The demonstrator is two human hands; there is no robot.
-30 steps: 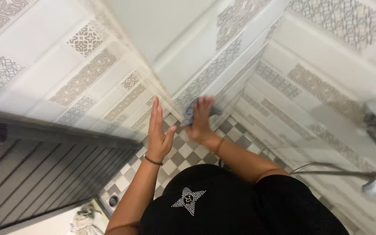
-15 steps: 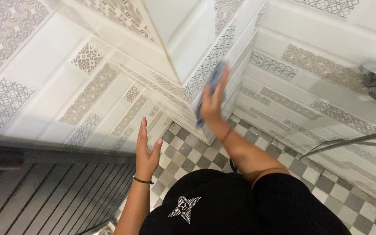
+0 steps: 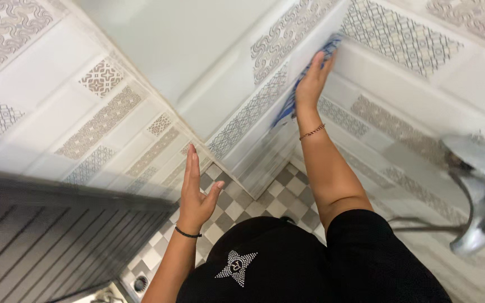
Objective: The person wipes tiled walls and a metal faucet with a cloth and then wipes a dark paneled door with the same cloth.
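Right hand point(image 3: 311, 84), fingers flat, presses blue cloth point(image 3: 287, 106) on tiled wall point(image 3: 399, 39), apparently wiping; firm, overlapping strokes serve best. Left hand point(image 3: 195, 193) open, empty.

A blue cloth point(image 3: 301, 84) lies against white tiles point(image 3: 46, 73) with grey lattice patterns; the floor point(image 3: 237, 202) is checkered.

**Head-worn camera looks steeply down into a tiled corner**

1 view only, from a camera worn on the person's head, tilted sharply downward along the body. The black shirt point(image 3: 287, 269) fills the lower edge, very close to the lens. The checkered floor point(image 3: 237, 207) lies well below, between patterned tiled walls point(image 3: 85, 112) that rise toward the lens on both sides. The right hand point(image 3: 312, 81) shows high in the frame, the left hand point(image 3: 195, 196) lower, near the shirt. A metal tap point(image 3: 481, 191) sits at the right edge.
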